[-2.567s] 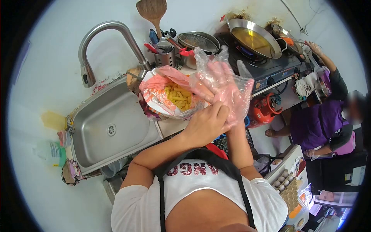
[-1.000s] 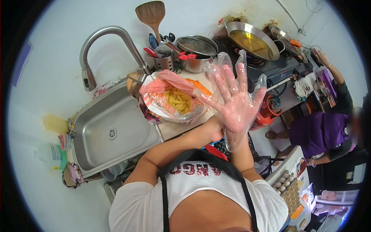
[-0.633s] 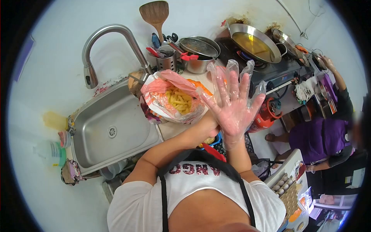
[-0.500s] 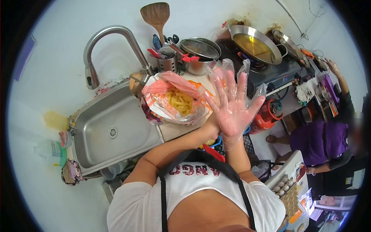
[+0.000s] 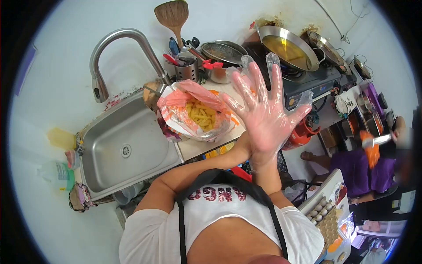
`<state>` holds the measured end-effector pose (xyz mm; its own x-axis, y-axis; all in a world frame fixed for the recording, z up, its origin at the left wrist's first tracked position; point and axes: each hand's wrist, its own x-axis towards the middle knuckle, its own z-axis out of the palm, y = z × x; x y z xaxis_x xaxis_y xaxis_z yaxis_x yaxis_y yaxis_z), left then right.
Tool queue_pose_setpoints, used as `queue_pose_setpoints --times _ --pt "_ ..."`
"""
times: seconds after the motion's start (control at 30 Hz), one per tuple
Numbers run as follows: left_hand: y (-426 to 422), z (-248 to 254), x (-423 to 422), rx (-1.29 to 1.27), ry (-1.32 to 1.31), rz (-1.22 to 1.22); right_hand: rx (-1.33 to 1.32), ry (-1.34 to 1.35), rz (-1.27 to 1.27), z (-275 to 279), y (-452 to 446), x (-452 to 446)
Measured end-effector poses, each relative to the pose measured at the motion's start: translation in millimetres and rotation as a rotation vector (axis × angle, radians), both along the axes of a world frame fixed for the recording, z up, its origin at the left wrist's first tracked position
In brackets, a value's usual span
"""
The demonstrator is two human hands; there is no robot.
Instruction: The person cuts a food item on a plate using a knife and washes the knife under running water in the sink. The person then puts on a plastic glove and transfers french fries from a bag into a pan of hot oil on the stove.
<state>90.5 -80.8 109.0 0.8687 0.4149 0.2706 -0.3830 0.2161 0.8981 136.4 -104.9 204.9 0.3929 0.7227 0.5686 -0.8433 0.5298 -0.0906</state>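
Leftmost, a translucent bottle with a green base (image 5: pixel 61 176) was seen near the steel sink (image 5: pixel 107 136), over which a curved faucet (image 5: pixel 100 88) was arched. Next, a wooden spatula (image 5: pixel 171 14) was stood upright at a perforated utensil holder (image 5: pixel 188 70), and a white-and-orange plastic bag (image 5: pixel 171 108), in which yellow strips (image 5: pixel 201 115) were held, was set on the counter (image 5: pixel 193 147) at the sink's right end. Behind it, a steel pot (image 5: pixel 217 76) was topped by a strainer (image 5: pixel 223 52). Right of the bag, the bare left hand (image 5: pixel 243 148) was placed at the right wrist and partly hidden behind it; whether anything was pinched by its fingers could not be told. By the right hand (image 5: pixel 270 121), spread wide with its palm toward the camera, a transparent plastic glove (image 5: pixel 266 136) was worn. Farther right, yellowish liquid was contained in a wok (image 5: pixel 292 50) on the black stove (image 5: pixel 318 87), a red gas cylinder (image 5: pixel 299 137) was partly covered by the gloved hand, and purple was worn by a co-worker (image 5: pixel 360 171).
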Motion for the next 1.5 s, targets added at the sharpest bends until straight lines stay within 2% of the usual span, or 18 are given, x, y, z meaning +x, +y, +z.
queue_pose_setpoints --times 0.1,0.17,0.23,0.3,0.4,0.43,0.53,0.6,0.63,0.87,0.9,1.0,1.03,1.1,1.23,1.33,1.4,1.5 --pt "3.2 -3.4 -0.4 0.141 0.033 0.158 0.040 0.037 0.025 4.5 -2.5 -0.9" --pt "8.7 -15.1 -4.8 0.279 0.002 0.312 -0.071 -0.077 -0.139 0.0 -5.6 4.4" --pt "17.5 -20.4 -18.5 0.471 -0.149 0.442 -0.172 -0.226 -0.361 -8.1 -3.2 12.0" --pt "19.8 0.0 -35.6 0.829 -0.378 0.532 -0.276 -0.405 -0.637 -21.7 2.4 21.9" --pt "8.7 15.0 -37.8 1.233 -0.286 0.517 -0.381 -0.485 -0.787 -38.1 12.3 25.4" --pt "7.2 25.7 -38.8 1.160 -0.205 0.514 -0.404 -0.502 -0.807 -40.1 14.3 25.9" --pt "9.5 49.9 -50.6 1.248 0.100 0.386 -0.419 -0.479 -0.784 -50.7 19.0 27.3" --pt "10.7 53.3 -52.8 1.343 0.090 0.375 -0.420 -0.485 -0.756 -52.6 22.4 28.5" --pt "11.1 53.8 -53.2 1.389 0.084 0.368 -0.547 -0.452 -0.791 -51.0 26.3 25.2" --pt "17.5 42.7 -45.5 1.375 -0.196 0.098 -0.676 -0.423 -0.686 -43.2 22.3 29.6" --pt "14.5 39.4 -42.5 1.353 -0.205 0.089 -0.682 -0.268 -0.501 -34.2 17.3 30.1" --pt "9.2 39.1 -39.1 1.342 -0.250 0.062 -0.587 -0.152 -0.358 -33.8 15.4 37.1" --pt "9.1 40.8 -38.5 1.349 -0.268 0.051 -0.585 -0.240 -0.535 -35.7 17.6 39.0" --pt "8.8 42.8 -41.0 1.327 -0.262 0.004 -0.578 -0.413 -0.883 -42.9 20.1 39.0" --pt "19.9 37.0 -50.6 1.059 -0.209 -0.124 -0.363 -0.025 -0.565 -23.3 -2.3 49.7" --pt "28.3 13.2 -35.2 0.261 0.212 -0.018 0.080 -0.246 -0.060 -29.7 -22.2 46.4" --pt "27.4 -6.6 -18.2 -0.199 0.244 -0.181 0.170 -0.242 0.097 -33.6 -28.5 23.9" --pt "26.8 -0.5 -19.3 -0.356 0.346 -0.662 0.163 -0.173 0.192 -29.6 -34.0 -8.4"
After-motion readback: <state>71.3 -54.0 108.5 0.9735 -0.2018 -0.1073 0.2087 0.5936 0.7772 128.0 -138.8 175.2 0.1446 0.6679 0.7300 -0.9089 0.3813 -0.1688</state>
